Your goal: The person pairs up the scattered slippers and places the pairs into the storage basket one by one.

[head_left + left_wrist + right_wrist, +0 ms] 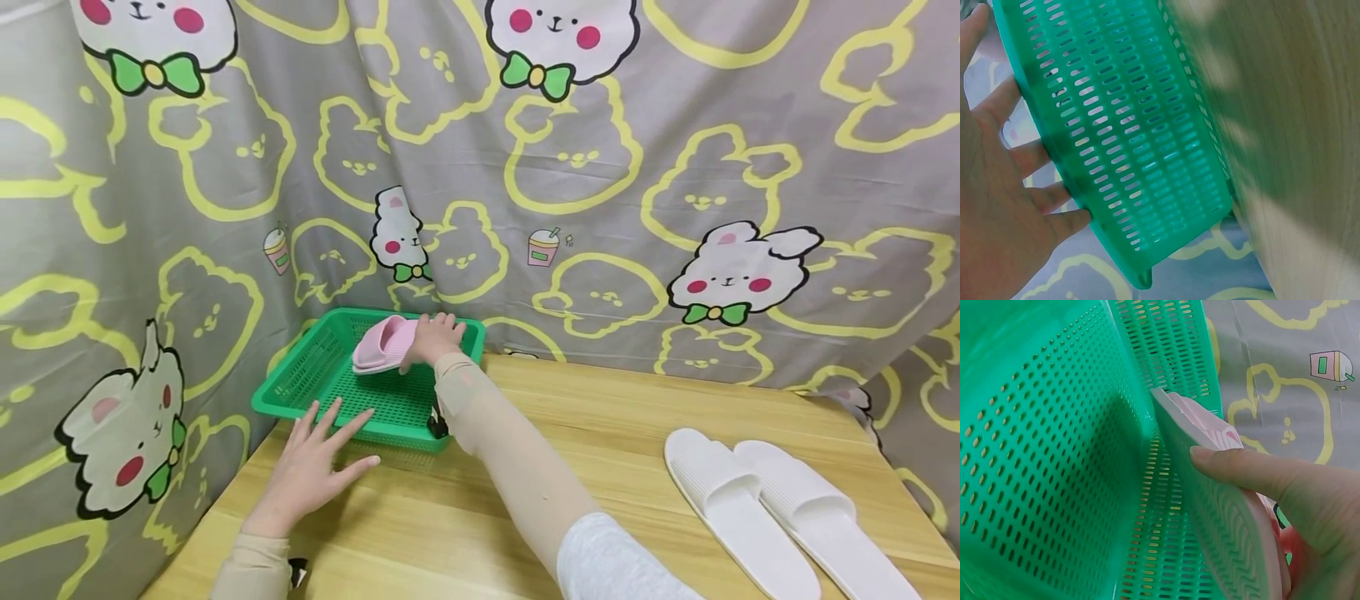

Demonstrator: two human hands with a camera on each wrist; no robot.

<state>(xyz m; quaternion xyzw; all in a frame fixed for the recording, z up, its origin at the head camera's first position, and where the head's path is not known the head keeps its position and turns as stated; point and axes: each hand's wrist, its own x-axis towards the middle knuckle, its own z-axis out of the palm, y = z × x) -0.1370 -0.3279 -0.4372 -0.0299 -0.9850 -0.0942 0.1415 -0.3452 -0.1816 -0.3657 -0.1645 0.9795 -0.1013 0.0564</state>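
My right hand [435,340] grips a pink slipper [384,346] by one end, inside the far part of a green plastic basket [330,383]. In the right wrist view, the thumb presses on the slipper's wavy-patterned sole [1225,528], and the slipper is tilted up close to the basket's perforated wall [1166,344]. The other fingers are mostly hidden behind it. My left hand [307,475] is at the basket's near side with fingers spread. The left wrist view has its fingertips right at the basket's rim [1057,162].
A pair of white slippers lies side by side at the right of the wooden table [480,533], the left slipper [708,471] slightly overlapping the right slipper [806,487]. A grey patterned curtain [480,167] hangs behind the basket and along the left side.
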